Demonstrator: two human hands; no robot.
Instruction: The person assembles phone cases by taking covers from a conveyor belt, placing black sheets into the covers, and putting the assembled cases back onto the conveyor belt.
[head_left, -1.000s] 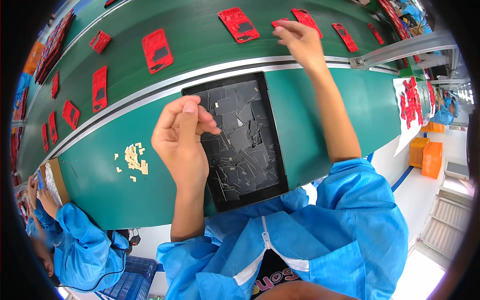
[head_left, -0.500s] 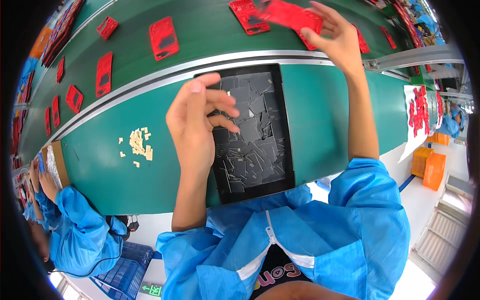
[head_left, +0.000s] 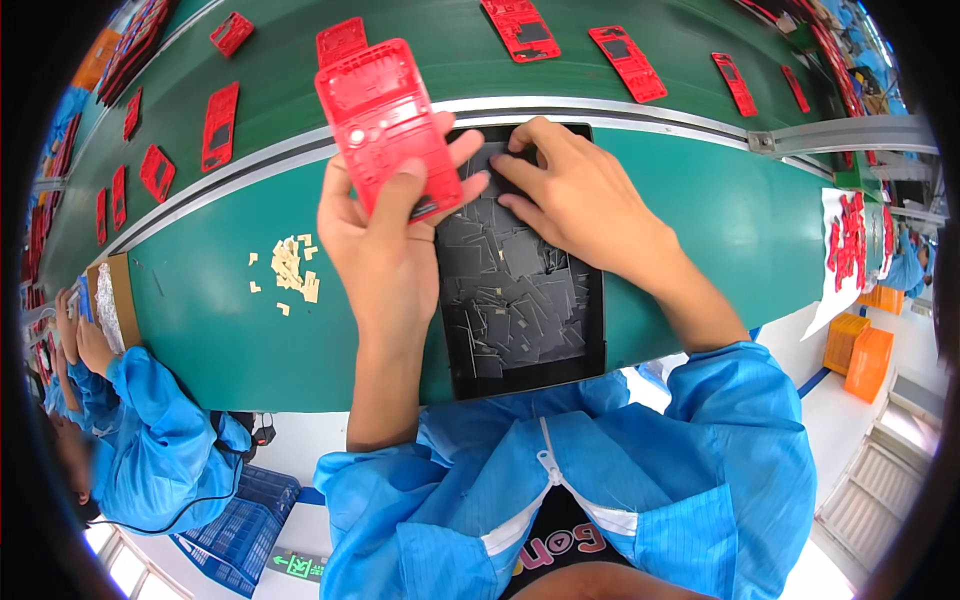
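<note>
My left hand is closed around a red plastic housing, holding it tilted up, its moulded inner side with ribs and a round boss showing. Thumb and fingers grip its lower end. Over the far end of a black tray is my right hand, fingers bent and thumb apart from the index finger. Its fingertips reach down to the thin dark grey pieces that fill the tray; I see nothing held between them.
Beyond a metal rail, several red housings lie spread on a green belt. Small cream L-shaped pieces form a pile left of the tray. At far right, red parts rest on a white sheet. A co-worker's blue sleeve is at left.
The red housing has passed from my right hand, above the belt, into my left hand. My right hand has come down to the tray, and my left hand, empty before, has closed.
</note>
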